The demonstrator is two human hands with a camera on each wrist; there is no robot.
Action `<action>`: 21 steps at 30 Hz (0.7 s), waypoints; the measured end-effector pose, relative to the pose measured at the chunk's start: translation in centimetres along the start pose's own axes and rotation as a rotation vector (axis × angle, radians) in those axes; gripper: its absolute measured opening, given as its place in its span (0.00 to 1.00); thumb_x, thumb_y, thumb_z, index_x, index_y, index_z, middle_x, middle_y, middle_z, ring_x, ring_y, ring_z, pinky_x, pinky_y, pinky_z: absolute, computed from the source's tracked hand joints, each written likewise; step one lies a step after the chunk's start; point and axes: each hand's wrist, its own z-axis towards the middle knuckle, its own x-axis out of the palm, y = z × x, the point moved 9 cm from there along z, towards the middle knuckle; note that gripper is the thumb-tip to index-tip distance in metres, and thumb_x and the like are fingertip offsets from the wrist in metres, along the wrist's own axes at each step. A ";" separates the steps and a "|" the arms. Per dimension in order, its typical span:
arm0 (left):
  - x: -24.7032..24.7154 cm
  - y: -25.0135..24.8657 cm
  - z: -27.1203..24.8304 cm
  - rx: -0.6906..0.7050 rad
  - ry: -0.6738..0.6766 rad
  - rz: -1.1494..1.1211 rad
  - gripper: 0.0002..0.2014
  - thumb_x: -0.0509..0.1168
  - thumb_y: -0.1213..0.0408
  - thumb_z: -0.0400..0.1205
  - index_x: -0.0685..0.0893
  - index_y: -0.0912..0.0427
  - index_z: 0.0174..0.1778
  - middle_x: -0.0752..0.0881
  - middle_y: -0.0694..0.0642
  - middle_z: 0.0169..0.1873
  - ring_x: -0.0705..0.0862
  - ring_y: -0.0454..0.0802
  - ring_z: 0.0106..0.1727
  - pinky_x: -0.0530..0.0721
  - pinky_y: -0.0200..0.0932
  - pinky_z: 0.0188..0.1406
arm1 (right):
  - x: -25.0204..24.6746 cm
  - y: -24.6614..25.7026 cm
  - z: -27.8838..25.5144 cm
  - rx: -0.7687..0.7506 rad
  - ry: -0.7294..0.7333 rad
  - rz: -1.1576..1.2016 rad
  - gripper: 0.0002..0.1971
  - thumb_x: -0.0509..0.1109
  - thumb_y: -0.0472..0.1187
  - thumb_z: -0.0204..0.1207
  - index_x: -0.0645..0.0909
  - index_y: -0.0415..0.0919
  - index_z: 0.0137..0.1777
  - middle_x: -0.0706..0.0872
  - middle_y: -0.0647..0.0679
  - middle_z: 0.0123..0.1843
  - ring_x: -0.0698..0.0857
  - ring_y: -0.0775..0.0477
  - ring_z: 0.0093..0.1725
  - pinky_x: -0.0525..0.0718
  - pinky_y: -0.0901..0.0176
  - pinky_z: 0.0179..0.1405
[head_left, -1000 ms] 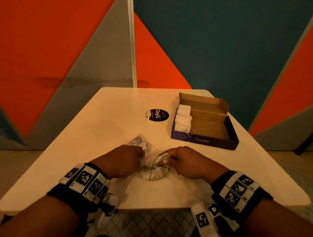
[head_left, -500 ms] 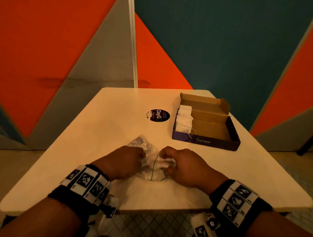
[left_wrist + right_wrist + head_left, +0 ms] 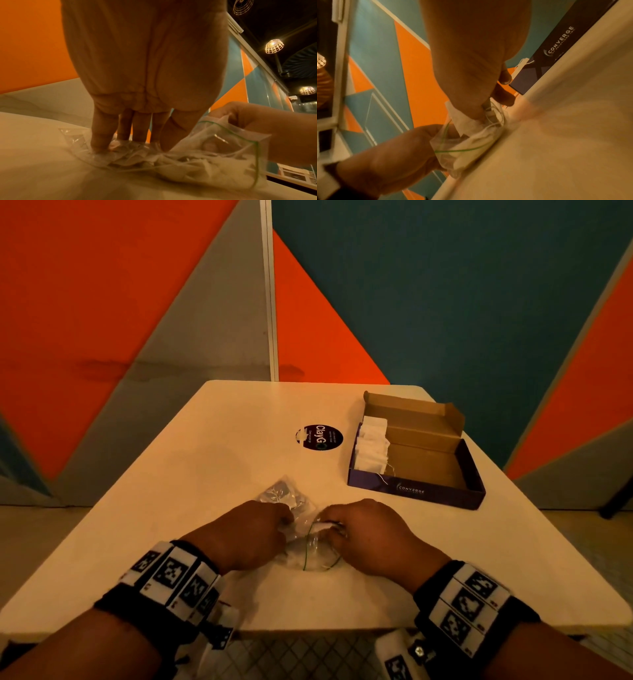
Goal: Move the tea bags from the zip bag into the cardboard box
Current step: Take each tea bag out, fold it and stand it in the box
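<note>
The clear zip bag [image 3: 306,546] with a green seal line lies on the table near its front edge, with white tea bags bunched inside [image 3: 197,166]. My left hand [image 3: 263,529] presses its far end flat with straight fingers and thumb [image 3: 137,145]. My right hand [image 3: 342,530] is at the bag's open mouth and pinches one white tea bag [image 3: 465,122] with its string between thumb and fingers [image 3: 488,112]. The open cardboard box [image 3: 411,492] sits to the right and farther back, with several white tea bags [image 3: 371,441] stacked along its left side.
A round dark sticker [image 3: 319,437] marks the table [image 3: 205,460] left of the box. The box's flap [image 3: 414,409] stands up at the back. Orange, grey and teal wall panels close in behind the table.
My right hand shifted from the bag's rim toward its mouth and now pinches a tea bag. The left hand has stayed on the bag. The box is unchanged.
</note>
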 end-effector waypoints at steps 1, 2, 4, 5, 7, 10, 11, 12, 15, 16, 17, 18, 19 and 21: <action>0.0 0.0 0.0 0.000 0.005 -0.001 0.18 0.59 0.62 0.85 0.79 0.49 0.71 0.85 0.52 0.64 0.83 0.51 0.63 0.79 0.42 0.61 | -0.5 -0.6 -0.1 0.039 -0.018 0.082 0.15 0.66 0.53 0.81 0.84 0.59 0.66 0.91 0.55 0.58 0.88 0.51 0.54 0.87 0.53 0.54; 0.0 0.0 0.0 0.002 0.009 0.000 0.19 0.59 0.62 0.85 0.79 0.49 0.72 0.85 0.52 0.64 0.83 0.51 0.64 0.79 0.43 0.61 | -1.0 -1.2 -0.4 0.074 -0.036 0.164 0.14 0.67 0.51 0.81 0.85 0.58 0.64 0.91 0.57 0.57 0.87 0.57 0.52 0.87 0.56 0.54; -0.1 0.0 0.0 0.011 0.006 0.008 0.19 0.59 0.62 0.85 0.79 0.49 0.73 0.84 0.52 0.66 0.82 0.51 0.65 0.78 0.42 0.62 | -1.9 -2.3 -1.0 0.146 -0.045 0.323 0.10 0.69 0.47 0.82 0.88 0.57 0.59 0.91 0.60 0.51 0.86 0.64 0.41 0.86 0.65 0.47; -0.2 -0.1 0.0 0.015 0.004 0.008 0.19 0.59 0.62 0.85 0.78 0.49 0.73 0.84 0.52 0.66 0.82 0.51 0.66 0.77 0.42 0.62 | -2.1 -2.8 -1.4 0.185 -0.041 0.410 0.07 0.70 0.47 0.82 0.89 0.56 0.55 0.92 0.60 0.45 0.85 0.64 0.35 0.86 0.66 0.42; -0.4 0.0 0.0 0.013 0.010 -0.004 0.19 0.59 0.61 0.86 0.78 0.48 0.74 0.83 0.51 0.68 0.81 0.50 0.67 0.76 0.41 0.63 | -2.7 -3.7 -2.4 0.265 -0.042 0.592 0.06 0.70 0.47 0.83 0.88 0.57 0.48 0.90 0.57 0.32 0.85 0.57 0.28 0.85 0.63 0.37; -0.5 0.0 0.0 0.059 0.082 0.023 0.19 0.60 0.59 0.86 0.77 0.48 0.74 0.79 0.49 0.72 0.78 0.49 0.71 0.74 0.40 0.68 | -3.6 -4.4 -3.4 0.330 -0.102 0.858 0.06 0.70 0.44 0.83 0.87 0.55 0.53 0.88 0.54 0.27 0.81 0.52 0.25 0.82 0.60 0.37; -0.6 0.0 0.0 0.066 0.103 0.029 0.19 0.60 0.58 0.86 0.77 0.47 0.74 0.78 0.48 0.73 0.78 0.48 0.71 0.73 0.39 0.69 | -4.0 -4.6 -3.5 0.338 -0.133 0.930 0.06 0.69 0.43 0.83 0.86 0.54 0.55 0.87 0.55 0.26 0.79 0.53 0.24 0.81 0.59 0.36; -0.7 -0.1 -0.1 0.069 0.118 0.021 0.19 0.61 0.57 0.86 0.77 0.46 0.74 0.78 0.48 0.74 0.77 0.47 0.71 0.73 0.39 0.70 | -4.3 -4.8 -3.6 0.345 -0.159 0.988 0.06 0.69 0.41 0.83 0.85 0.54 0.54 0.87 0.55 0.26 0.78 0.54 0.23 0.80 0.58 0.34; -1.4 -0.4 -0.2 0.080 0.089 -0.013 0.18 0.63 0.56 0.86 0.78 0.46 0.73 0.78 0.46 0.73 0.78 0.46 0.70 0.73 0.38 0.68 | -5.0 -5.0 -3.6 0.354 -0.221 1.103 0.09 0.68 0.39 0.83 0.83 0.53 0.58 0.88 0.55 0.27 0.76 0.53 0.22 0.78 0.59 0.31; -1.8 -0.6 -0.2 0.085 0.041 -0.032 0.17 0.63 0.55 0.86 0.79 0.46 0.72 0.80 0.45 0.71 0.79 0.45 0.68 0.74 0.37 0.66 | -5.2 -5.1 -3.6 0.355 -0.238 1.127 0.10 0.69 0.40 0.83 0.82 0.52 0.61 0.89 0.54 0.30 0.77 0.53 0.23 0.79 0.58 0.30; -2.6 -0.9 -0.4 0.089 -0.035 -0.078 0.16 0.64 0.51 0.85 0.80 0.43 0.69 0.82 0.44 0.69 0.81 0.44 0.66 0.76 0.37 0.64 | -5.3 -5.0 -3.6 0.352 -0.250 1.149 0.12 0.68 0.41 0.83 0.82 0.52 0.64 0.91 0.53 0.34 0.77 0.53 0.23 0.79 0.58 0.31; -3.6 -1.4 -0.6 0.099 -0.131 -0.169 0.15 0.64 0.46 0.84 0.81 0.41 0.65 0.84 0.43 0.65 0.82 0.42 0.63 0.78 0.38 0.61 | -5.5 -4.7 -3.5 0.340 -0.258 1.173 0.13 0.68 0.41 0.83 0.82 0.53 0.65 0.92 0.51 0.40 0.77 0.52 0.24 0.79 0.56 0.32; -4.5 -1.9 -1.1 0.111 -0.224 -0.297 0.16 0.64 0.40 0.81 0.82 0.39 0.62 0.85 0.40 0.60 0.83 0.39 0.59 0.78 0.39 0.57 | -5.4 -4.4 -3.4 0.319 -0.260 1.199 0.13 0.68 0.41 0.83 0.82 0.52 0.66 0.93 0.50 0.45 0.77 0.51 0.25 0.79 0.54 0.33; -5.6 -3.6 -1.9 0.137 -0.318 -0.561 0.20 0.64 0.34 0.75 0.82 0.38 0.58 0.86 0.37 0.52 0.84 0.36 0.54 0.78 0.36 0.50 | -5.5 -3.4 -3.2 0.272 -0.262 1.251 0.14 0.67 0.40 0.84 0.82 0.50 0.67 0.93 0.47 0.51 0.77 0.49 0.26 0.78 0.52 0.34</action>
